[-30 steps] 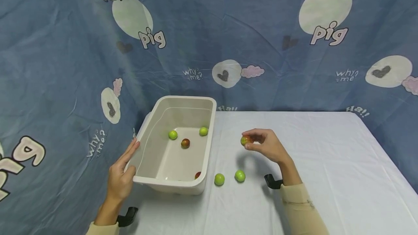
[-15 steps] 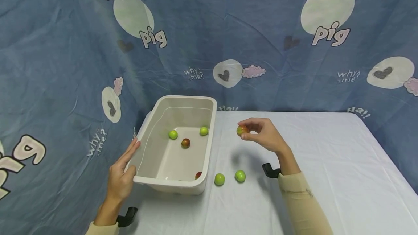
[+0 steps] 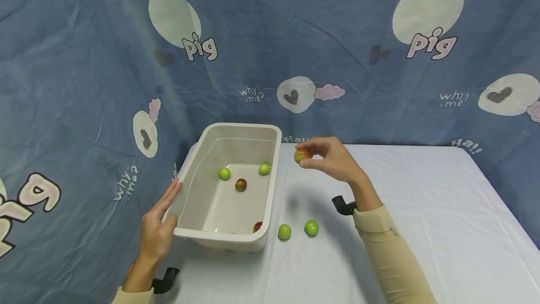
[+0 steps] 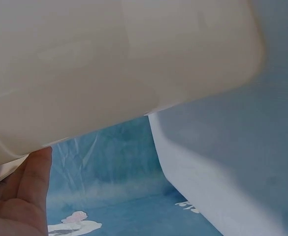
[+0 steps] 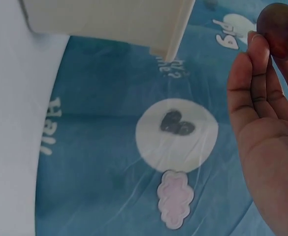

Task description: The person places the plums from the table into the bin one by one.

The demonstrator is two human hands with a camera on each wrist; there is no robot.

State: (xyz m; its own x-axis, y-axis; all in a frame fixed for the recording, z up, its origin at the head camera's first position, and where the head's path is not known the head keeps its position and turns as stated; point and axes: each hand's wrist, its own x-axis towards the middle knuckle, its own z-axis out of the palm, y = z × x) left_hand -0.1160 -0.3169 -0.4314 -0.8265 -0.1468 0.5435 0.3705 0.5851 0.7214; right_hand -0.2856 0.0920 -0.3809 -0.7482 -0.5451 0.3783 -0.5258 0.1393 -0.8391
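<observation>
The right hand (image 3: 333, 159) pinches one small, round, red-and-green fruit (image 3: 301, 155) between thumb and fingertips. The held fruit is raised above the bench (image 3: 430, 219), which is covered with white cloth; it is located right of the bin and, in the head view, appears just in front of the far edge.

The rectangular, off-white plastic bin (image 3: 206, 236) is positioned at the left edge of the bench, with its far end toward the far left corner. The left hand (image 3: 155, 234) touches the left rim of the bin; its fingers are extended along the rim and the thumb is spread apart from them, beside the near left corner of the bin.

Bin contents: a light green round fruit (image 3: 224, 173) toward the left wall, a second light green fruit (image 3: 264, 169) beside the right wall, a dark red-brown fruit (image 3: 241, 185) between them and slightly nearer, and a red fruit (image 3: 258, 226) partly hidden by the near right rim.

Two bright green round fruits (image 3: 284, 232) sit on the bench, side by side and apart, right of the near right corner of the bin.

A blue printed fabric backdrop (image 3: 236, 67) hangs behind the far edge.
</observation>
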